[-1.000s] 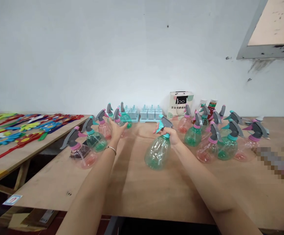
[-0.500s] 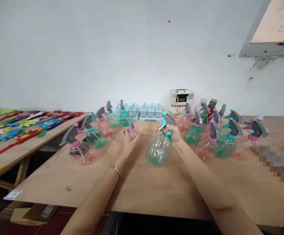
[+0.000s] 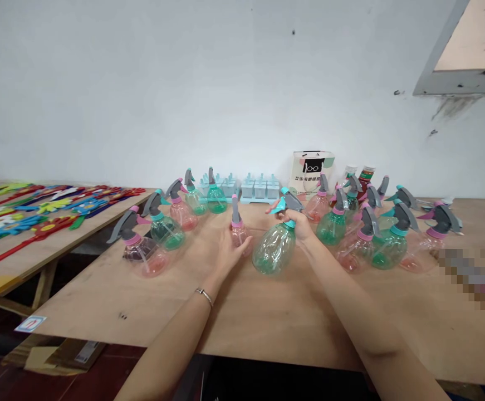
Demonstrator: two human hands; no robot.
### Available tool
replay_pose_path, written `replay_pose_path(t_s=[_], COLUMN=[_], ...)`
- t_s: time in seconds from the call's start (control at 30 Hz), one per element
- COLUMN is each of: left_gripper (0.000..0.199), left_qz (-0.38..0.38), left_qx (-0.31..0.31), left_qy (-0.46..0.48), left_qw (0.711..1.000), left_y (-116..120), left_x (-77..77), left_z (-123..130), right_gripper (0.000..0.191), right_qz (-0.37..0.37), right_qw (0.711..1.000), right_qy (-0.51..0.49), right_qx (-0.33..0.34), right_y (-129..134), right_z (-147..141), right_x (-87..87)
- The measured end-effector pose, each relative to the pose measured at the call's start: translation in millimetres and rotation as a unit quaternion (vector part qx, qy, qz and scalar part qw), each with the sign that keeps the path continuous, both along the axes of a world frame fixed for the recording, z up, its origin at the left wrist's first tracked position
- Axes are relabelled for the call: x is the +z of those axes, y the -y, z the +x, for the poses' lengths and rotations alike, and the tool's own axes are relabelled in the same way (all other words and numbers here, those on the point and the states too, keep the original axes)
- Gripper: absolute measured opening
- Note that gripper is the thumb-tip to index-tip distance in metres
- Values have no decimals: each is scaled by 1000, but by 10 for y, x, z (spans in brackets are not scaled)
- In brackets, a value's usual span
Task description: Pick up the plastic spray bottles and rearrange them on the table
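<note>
My left hand [image 3: 228, 248] is wrapped around the body of a pink spray bottle [image 3: 240, 236] with a grey trigger head. The thumb lies across its near side, and the bottle is upright. Close beside it, my right hand [image 3: 298, 221] grips a green spray bottle [image 3: 273, 252] at the turquoise collar and grey-and-turquoise head. That green bottle leans, its base toward the left; whether it touches the table I cannot tell. To the left stand more spray bottles, including a pink one [image 3: 152, 262] and a green one [image 3: 169, 231].
Several pink and green spray bottles crowd the right, one green bottle [image 3: 388, 248] among them. Ice-pop moulds [image 3: 263, 189] and a paper bag [image 3: 312, 172] stand by the wall. Colourful hand-shaped toys [image 3: 50, 225] cover the left table. The wooden table [image 3: 267, 328] ends in front of me.
My left hand has slid from the pink bottle's neck down around its body, and that bottle is closer to the green one. The right hand still grips the green bottle. The view shifted slightly.
</note>
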State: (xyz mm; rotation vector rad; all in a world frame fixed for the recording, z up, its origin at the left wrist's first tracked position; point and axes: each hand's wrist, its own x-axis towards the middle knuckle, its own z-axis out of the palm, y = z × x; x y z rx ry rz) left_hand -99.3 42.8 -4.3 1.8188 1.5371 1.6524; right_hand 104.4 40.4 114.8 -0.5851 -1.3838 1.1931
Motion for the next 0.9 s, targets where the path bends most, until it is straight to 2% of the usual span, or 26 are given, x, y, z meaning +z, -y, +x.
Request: replay_pose_path(t_s=[0.17,0.33,0.5,0.67,0.77,0.9], left_gripper=[61,59,58,59,63,64], left_qz=[0,-12,-7,-8,-9,-9], left_qx=[-1,-2,5,-6,-18,-14], left_qy=[-2,-19,-23,-18,-11,-4], left_qw=[1000,1000,1000,1000,1000,1000], left_y=[17,23,15,-1,-22,-38], left_x=[19,41,32,19,-3,-29], left_z=[-5,-11,-18,-27,-38,-46], right_gripper=[14,12,15,11,14,30], right_qz=[3,21,57,51,54,70], right_qw=[1000,999,995,993,986,967], right_qy=[15,4,59,53,83,126], right_qx=[14,-47,-55,-95,-131,-208], right_y=[-14,-45,-37,-48,-121,-326], right_z=[14,16,41,37,39,73], right_x=[-11,-30,-12,-22,-122,-366])
